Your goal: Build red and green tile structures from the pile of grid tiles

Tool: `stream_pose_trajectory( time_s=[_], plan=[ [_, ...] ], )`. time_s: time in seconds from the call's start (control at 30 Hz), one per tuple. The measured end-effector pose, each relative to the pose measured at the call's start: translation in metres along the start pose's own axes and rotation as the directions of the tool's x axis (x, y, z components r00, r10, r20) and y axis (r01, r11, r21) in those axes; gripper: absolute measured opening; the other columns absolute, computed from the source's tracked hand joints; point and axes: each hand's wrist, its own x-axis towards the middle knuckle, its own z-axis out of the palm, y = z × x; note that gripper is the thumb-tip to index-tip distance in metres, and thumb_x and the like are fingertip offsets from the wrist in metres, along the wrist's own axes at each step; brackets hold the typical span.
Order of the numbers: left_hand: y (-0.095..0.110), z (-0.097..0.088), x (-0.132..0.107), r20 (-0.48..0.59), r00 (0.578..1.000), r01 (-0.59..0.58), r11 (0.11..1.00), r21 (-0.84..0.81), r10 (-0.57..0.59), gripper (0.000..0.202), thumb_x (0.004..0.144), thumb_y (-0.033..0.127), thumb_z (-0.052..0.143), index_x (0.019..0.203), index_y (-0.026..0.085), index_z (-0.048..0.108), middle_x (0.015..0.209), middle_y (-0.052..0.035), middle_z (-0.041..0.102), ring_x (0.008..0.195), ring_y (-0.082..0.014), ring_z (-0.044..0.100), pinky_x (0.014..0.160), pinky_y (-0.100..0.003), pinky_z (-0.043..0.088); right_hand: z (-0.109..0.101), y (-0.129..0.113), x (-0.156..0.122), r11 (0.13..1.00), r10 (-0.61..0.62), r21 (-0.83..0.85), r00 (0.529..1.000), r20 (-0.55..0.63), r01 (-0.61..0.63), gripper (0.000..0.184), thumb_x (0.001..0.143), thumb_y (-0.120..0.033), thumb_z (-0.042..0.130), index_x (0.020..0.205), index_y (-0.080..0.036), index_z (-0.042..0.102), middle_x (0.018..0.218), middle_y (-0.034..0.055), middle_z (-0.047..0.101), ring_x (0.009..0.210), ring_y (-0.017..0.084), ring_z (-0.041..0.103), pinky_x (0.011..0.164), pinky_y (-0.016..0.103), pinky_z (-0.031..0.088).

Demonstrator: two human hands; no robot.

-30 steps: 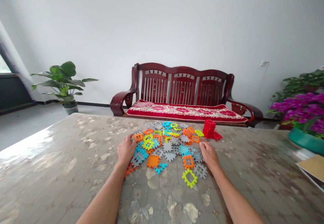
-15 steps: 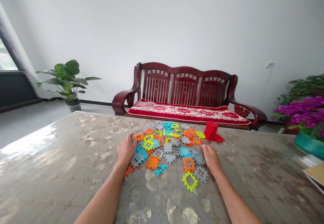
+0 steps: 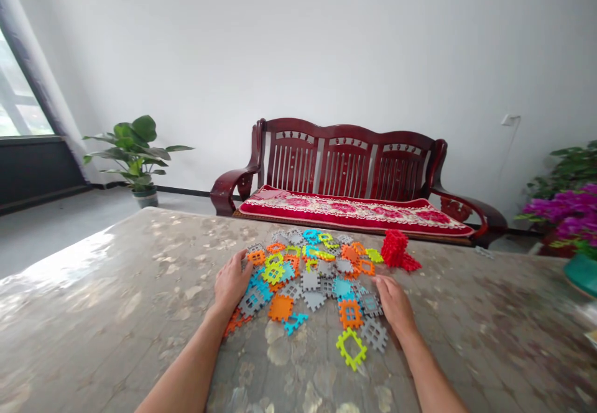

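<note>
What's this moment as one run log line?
puzzle pieces: piled on table; left hand: at their left edge; right hand: at their right edge; red block: beyond right hand

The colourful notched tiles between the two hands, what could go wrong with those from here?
The notched tiles overlap, so a push from the left hand at their edge might drag several along together.

The red stack stands just beyond the right hand; a careless forward move could knock it over.
</note>
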Motion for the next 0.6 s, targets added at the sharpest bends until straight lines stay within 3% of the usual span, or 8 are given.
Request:
stream_pose_trajectory(
  time_s=[0.43, 0.6],
  plan=[
    [-0.003, 0.002, 0.0, 0.016, 1.0, -0.02, 1.0, 0.022, 0.02, 0.047, 0.094, 0.036, 0.038, 0.136, 0.02, 0.051, 0.138, -0.0082, 0.061, 0.124, -0.0284, 0.057, 0.104, -0.041, 0.042, -0.001, 0.003, 0.0, 1.0, 0.012, -0.018, 1.0, -0.009, -0.012, 0.047, 0.085, -0.051, 0.039, 0.095, -0.019, 0.072, 0.103, 0.0111, 0.073, 0.099, 0.026, 0.065, 0.092, 0.038, 0.049],
    [-0.004, 0.003, 0.001, 0.009, 0.999, -0.032, 0.999, 0.043, 0.032, 0.046, 0.094, 0.037, 0.039, 0.135, 0.021, 0.052, 0.137, -0.0073, 0.062, 0.124, -0.0279, 0.057, 0.103, -0.042, 0.042, -0.001, -0.009, -0.001, 0.987, -0.12, -0.113, 0.991, -0.06, 0.113, 0.043, 0.088, -0.043, 0.038, 0.102, -0.019, 0.071, 0.11, 0.0107, 0.071, 0.107, 0.024, 0.062, 0.099, 0.04, 0.045]
  ],
)
